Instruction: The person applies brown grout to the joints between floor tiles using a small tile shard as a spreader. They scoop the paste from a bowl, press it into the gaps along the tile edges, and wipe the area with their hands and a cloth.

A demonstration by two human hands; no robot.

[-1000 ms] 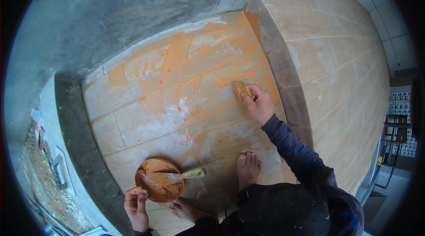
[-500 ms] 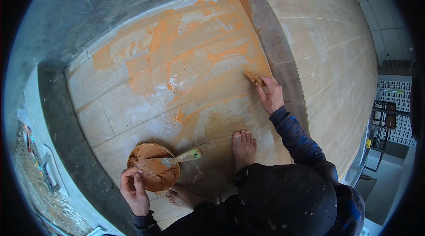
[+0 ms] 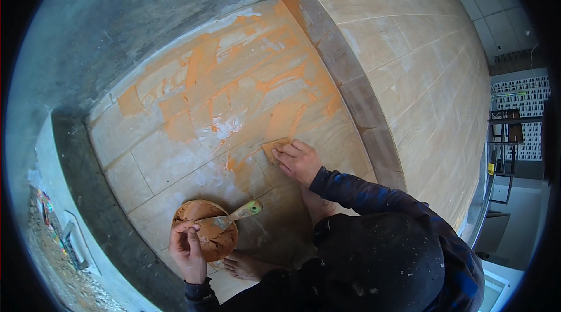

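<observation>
My right hand grips a small flat orange-stained pad, pressed to the wood-look floor tiles, which carry smears and streaks of orange paste. My left hand has its fingers curled into a pinch at the left of a round tub of orange-brown paste; what they hold, if anything, I cannot make out. Across that tub lies a putty knife with a pale, stained handle. One bare foot is beside the tub, the other partly behind my right arm.
A grey plastered wall rises at the far side. A low concrete ledge borders the left, and a darker tiled skirting runs along the right, below a pale tiled surface. Dark metal frames stand at the far right.
My right hand has moved left and toward me from near the right edge, bringing the pad with it, and fresh streaks show there. My left hand stays by the tub.
</observation>
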